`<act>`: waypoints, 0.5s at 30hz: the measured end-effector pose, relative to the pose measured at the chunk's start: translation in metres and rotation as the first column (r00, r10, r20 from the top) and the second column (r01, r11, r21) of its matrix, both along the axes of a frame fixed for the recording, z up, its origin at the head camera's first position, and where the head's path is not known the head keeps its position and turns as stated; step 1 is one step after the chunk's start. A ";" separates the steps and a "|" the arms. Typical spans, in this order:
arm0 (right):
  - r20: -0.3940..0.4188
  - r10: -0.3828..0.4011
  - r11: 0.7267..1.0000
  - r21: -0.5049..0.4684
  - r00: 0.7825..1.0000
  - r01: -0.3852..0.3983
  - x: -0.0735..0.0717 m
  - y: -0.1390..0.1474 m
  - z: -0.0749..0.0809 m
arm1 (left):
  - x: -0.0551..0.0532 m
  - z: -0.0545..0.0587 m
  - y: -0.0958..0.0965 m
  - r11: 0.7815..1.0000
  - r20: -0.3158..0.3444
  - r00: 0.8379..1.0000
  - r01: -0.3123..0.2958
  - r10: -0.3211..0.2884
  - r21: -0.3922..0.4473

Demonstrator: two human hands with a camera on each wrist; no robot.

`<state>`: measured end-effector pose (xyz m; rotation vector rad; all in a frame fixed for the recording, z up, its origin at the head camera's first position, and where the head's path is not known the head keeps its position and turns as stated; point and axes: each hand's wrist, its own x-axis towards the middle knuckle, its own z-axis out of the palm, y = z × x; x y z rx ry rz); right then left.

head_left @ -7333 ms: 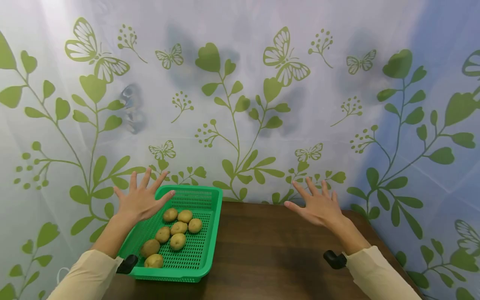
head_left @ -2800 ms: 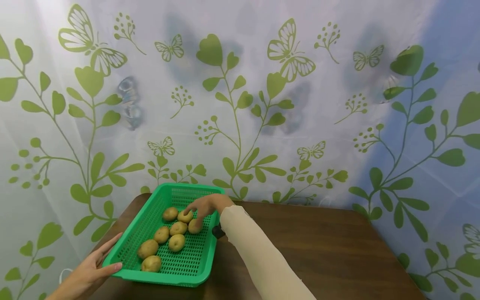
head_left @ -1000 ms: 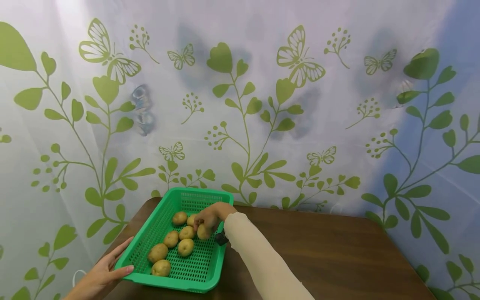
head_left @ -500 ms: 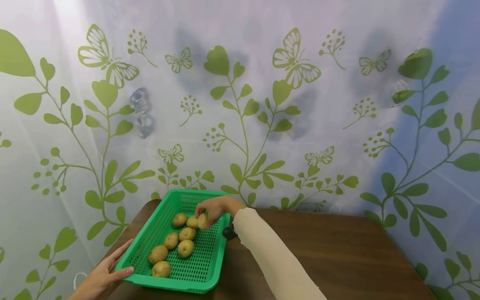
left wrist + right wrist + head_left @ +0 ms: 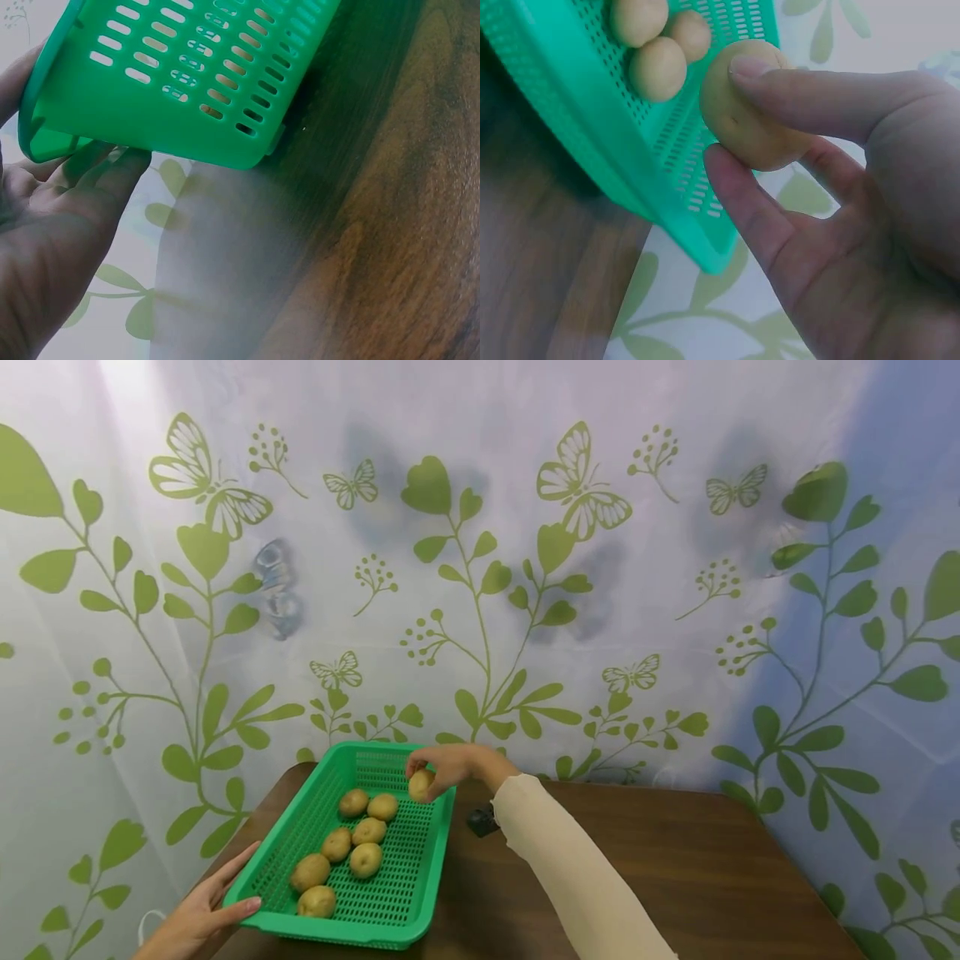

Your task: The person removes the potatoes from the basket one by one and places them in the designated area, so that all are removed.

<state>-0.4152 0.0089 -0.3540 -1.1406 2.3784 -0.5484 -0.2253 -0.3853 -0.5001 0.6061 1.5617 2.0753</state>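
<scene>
My right hand (image 5: 453, 764) pinches a potato (image 5: 742, 112) between thumb and fingers, raised over the far right corner of a green plastic basket (image 5: 390, 933). In the right wrist view the thumb lies on top of that potato and the fingers lie beneath it. Several other potatoes (image 5: 366, 860) rest on the basket's slotted floor, mostly in its left half. At the near left corner my left hand (image 5: 201, 910) grips the basket's rim. The left wrist view shows its fingers under the rim, beside the slotted wall (image 5: 187, 97).
A dark brown wooden table (image 5: 600, 852) carries the basket on its left side and stretches away to the right. Behind it hangs a pale curtain (image 5: 487, 568) printed with green leaves and butterflies. A white cable (image 5: 144, 925) shows at the lower left.
The right hand went from hovering open above the table to reaching into the basket, then lifted one potato up and rightward. The left hand moved onto the basket's rim and stays there.
</scene>
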 end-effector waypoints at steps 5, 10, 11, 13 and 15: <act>-0.060 0.000 1.000 0.001 0.998 0.000 -0.003 0.015 -0.003 | -0.001 0.000 0.000 0.996 0.026 0.998 0.063 -0.065 0.062; -0.085 0.030 0.999 -0.026 0.996 -0.032 -0.004 0.030 -0.002 | 0.000 0.001 0.002 0.994 0.030 0.997 0.064 -0.067 0.083; -0.084 0.028 0.999 -0.035 0.996 -0.032 -0.004 0.032 -0.003 | -0.001 0.001 0.002 0.994 0.033 0.997 0.064 -0.067 0.088; -0.084 0.018 0.998 -0.053 0.996 -0.023 -0.004 0.038 -0.004 | -0.001 0.001 0.003 0.994 0.038 0.997 0.065 -0.069 0.091; -0.086 0.004 0.998 -0.062 0.996 -0.009 -0.005 0.044 -0.006 | -0.001 0.001 0.003 0.994 0.044 0.997 0.063 -0.067 0.086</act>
